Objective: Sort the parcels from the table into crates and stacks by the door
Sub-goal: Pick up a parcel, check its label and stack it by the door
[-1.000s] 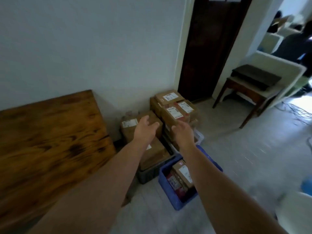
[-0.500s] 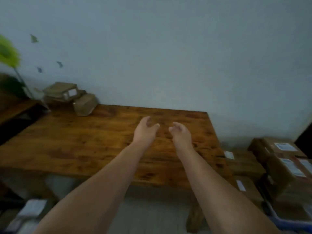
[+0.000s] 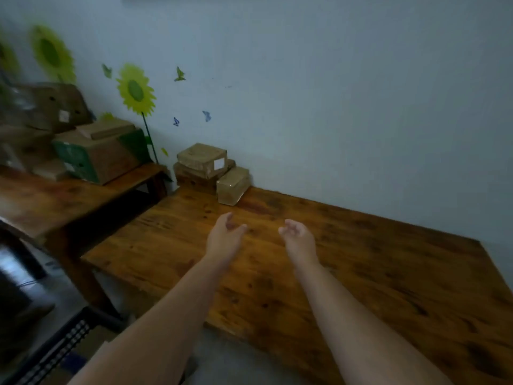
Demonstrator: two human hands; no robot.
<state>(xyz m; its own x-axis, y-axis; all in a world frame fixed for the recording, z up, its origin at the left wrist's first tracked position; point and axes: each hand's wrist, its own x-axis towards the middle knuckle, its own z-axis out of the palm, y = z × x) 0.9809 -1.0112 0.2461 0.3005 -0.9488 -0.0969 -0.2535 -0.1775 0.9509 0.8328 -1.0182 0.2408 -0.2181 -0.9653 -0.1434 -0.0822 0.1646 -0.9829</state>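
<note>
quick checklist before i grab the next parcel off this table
1. Left hand free: ok, fingers relaxed, holding nothing.
2. Right hand free: ok, also empty.
3. Parcels to collect: ok, a stack of brown cardboard parcels and a small tape-wrapped box beside it sit in the far corner of the brown wooden table.
4. Path to them: ok, only bare wood between hands and parcels.
5. Small box resting against the stack: cannot tell.

The view swung left onto the parcels (image 3: 206, 169).
</note>
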